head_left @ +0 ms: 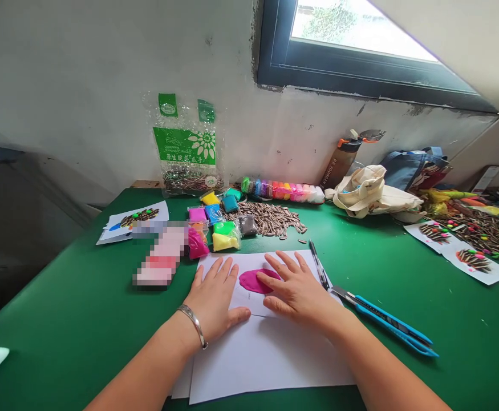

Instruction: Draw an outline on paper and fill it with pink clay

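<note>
A flat oval of magenta clay [251, 281] is stuck on the upper part of a white paper sheet [266, 359], with small pen marks just under it. My right hand [294, 288] lies over the oval's right side, fingers spread and a fingertip on the clay. To the left, my left hand [215, 294] rests flat on the sheet with its fingers stretched out, apart from the clay. A silver bracelet [194, 325] circles the left wrist. Neither hand grips anything. More paper shows under the sheet's left edge.
Right of the paper lie a black pen [318, 264] and a blue utility knife [388, 322]. Behind are bagged clay packets [226, 237], loose sunflower seeds [272, 218], a seed bag [185, 151] and a bottle [341, 162]. Finished seed pictures [136, 220] lie left.
</note>
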Demonstrator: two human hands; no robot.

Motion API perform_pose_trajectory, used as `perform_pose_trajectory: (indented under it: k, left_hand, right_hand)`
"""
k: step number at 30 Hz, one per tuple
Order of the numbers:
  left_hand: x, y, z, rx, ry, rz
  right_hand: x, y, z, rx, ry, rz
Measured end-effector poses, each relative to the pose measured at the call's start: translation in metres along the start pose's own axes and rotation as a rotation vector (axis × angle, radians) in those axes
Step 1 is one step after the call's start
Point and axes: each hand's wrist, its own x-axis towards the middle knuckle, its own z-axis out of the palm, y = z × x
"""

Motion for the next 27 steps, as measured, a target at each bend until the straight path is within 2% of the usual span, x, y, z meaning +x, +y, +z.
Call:
perform_pose_trajectory:
  k: [11,18,27]
  left_hand:
    - [-0.001,-0.001,0.0,-0.01,0.002,0.003]
    - [-0.001,0.0,-0.001,-0.003,-0.001,0.004]
    - [-0.002,0.001,-0.003,-0.012,-0.008,-0.001]
  right_hand:
    - [0.004,-0.003,0.006,-0.016,0.019,0.036]
    - [0.001,-0.01,0.002,0.016,0.01,-0.063]
    - [0.002,-0.012,0.003,0.039,-0.008,-0.079]
